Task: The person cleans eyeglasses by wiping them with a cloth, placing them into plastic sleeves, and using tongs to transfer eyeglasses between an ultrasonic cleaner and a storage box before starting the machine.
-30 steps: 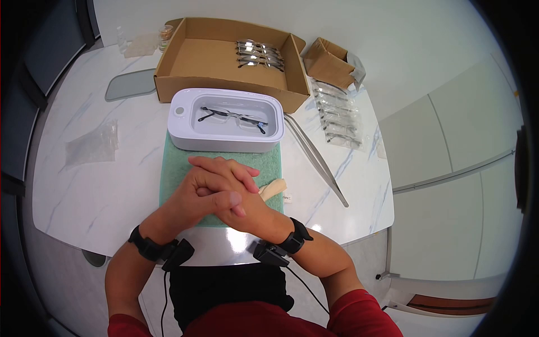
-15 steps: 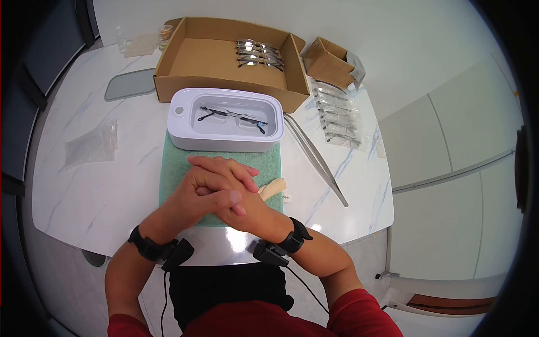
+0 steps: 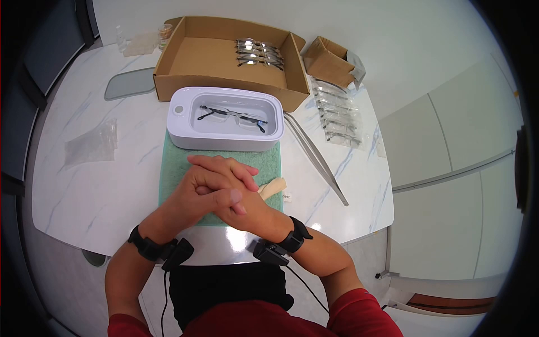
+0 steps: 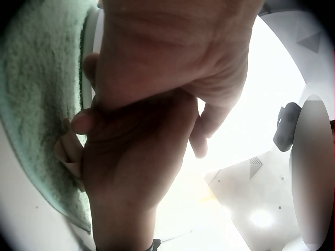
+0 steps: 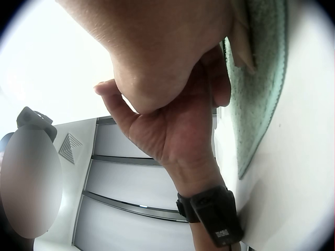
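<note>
My left hand [image 3: 193, 194] and right hand [image 3: 255, 216] are folded together over the green towel [image 3: 174, 174], fingers interlaced, with no object visible between them. In the left wrist view the palm of the right hand [image 4: 131, 162] shows beneath the left. A beige strip of material [image 3: 273, 189] lies on the towel beside the right hand. Just beyond the hands stands a white ultrasonic cleaner [image 3: 224, 144] with a round button at its left end. A pair of eyeglasses [image 3: 257, 121] with dark temples lies in its basin.
An open cardboard box [image 3: 196, 53] behind the cleaner holds several eyeglasses [image 3: 259, 53]. Long tweezers [image 3: 320, 163] lie at right, near several bagged glasses [image 3: 339, 115] and a small carton [image 3: 328, 62]. At left are clear plastic bags [image 3: 92, 145] and a grey lid [image 3: 130, 84].
</note>
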Demonstrator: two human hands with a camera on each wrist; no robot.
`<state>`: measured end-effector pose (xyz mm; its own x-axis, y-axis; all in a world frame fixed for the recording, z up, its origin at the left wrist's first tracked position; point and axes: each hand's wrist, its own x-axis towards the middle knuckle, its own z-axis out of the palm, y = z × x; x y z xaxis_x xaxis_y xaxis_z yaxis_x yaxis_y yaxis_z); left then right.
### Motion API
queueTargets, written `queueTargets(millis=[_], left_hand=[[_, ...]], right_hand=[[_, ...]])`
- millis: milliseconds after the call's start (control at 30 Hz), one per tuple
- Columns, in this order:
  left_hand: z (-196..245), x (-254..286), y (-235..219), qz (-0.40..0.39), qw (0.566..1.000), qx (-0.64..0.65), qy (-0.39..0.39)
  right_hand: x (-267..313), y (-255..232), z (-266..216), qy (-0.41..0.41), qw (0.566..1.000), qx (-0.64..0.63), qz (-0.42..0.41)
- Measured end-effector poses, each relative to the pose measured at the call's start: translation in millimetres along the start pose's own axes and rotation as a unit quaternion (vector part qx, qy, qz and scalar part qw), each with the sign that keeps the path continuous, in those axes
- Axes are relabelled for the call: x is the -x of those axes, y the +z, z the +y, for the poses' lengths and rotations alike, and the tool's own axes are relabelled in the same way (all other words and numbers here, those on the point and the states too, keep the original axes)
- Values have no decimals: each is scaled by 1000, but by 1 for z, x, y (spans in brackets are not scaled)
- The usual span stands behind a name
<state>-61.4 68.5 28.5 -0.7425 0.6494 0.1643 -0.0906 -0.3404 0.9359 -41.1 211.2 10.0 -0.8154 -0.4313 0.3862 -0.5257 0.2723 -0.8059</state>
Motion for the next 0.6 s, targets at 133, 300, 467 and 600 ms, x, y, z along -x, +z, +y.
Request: queueTargets(millis=[133,300,467,600], left_hand=[[-10,0,-7,-23,999,-5,29],[-19,0,3,20,992,24,126],[-26,-2,4,17,990,20,138],[-5,-1,0,1,1000,-8,5]], right_hand=[[-1,0,-3,-20,1000,15,12],[-2,0,-3,-22,999,22,8],[-2,1,1,-48,998,41,14],[-2,0,-3,-27,999,26,15]])
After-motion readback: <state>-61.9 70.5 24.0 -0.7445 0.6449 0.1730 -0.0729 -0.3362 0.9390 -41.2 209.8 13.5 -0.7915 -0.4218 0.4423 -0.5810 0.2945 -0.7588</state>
